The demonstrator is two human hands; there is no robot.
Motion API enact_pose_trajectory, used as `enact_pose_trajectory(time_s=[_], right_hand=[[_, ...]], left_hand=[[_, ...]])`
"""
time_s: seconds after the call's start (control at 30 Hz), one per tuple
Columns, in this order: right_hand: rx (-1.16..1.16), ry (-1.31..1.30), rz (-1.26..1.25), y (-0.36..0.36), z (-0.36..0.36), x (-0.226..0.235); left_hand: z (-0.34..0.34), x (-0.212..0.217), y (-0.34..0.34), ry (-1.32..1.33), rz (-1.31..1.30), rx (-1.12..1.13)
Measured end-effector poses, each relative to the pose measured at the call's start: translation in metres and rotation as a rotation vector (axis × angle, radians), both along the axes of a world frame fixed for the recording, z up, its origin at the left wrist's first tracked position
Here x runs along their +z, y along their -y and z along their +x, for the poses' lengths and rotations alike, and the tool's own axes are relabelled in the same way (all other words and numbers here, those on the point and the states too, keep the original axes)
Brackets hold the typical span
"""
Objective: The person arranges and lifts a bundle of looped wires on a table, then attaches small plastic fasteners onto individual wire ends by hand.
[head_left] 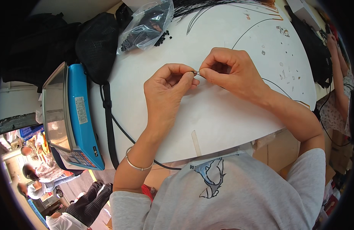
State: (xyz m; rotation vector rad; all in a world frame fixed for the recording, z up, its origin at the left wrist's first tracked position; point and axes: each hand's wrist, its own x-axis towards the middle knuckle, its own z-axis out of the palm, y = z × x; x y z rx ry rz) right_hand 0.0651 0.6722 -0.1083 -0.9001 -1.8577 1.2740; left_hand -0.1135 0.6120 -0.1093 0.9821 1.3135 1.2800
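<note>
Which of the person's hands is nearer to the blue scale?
The left hand. It is to the right of the blue scale in the picture, over the white tabletop; the right hand is farther right, beyond the left.

- You have room nearer your body, over the white tabletop (230, 122).
- Between your left hand (168, 84) and right hand (232, 73), a thin wire (197, 72) spans the gap.
- Blue scale (82, 132) blocks your left; ahead, a clear bag (148, 28) — and, seemingly, dark wires (207, 4).
</note>
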Motion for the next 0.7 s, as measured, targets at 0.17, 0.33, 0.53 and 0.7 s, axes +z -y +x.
enact_pose_trajectory(time_s=[0.17, 0.33, 0.53, 0.7], right_hand=[[-0.014, -0.03, 0.12, 0.0, -0.001, -0.006], [-0.042, 0.009, 0.357, 0.002, -0.004, -0.009], [-0.117, 0.04, 0.574, 0.003, -0.009, -0.012], [-0.11, 0.068, 0.624, 0.005, -0.009, -0.01]], left_hand=[[0.0, 0.0, 0.0, 0.025, -0.028, -0.002], [-0.001, -0.001, 0.0, 0.069, -0.04, -0.01], [-0.001, -0.002, 0.0, 0.179, -0.069, -0.019], [-0.002, -0.001, 0.0, 0.212, -0.086, -0.003]])
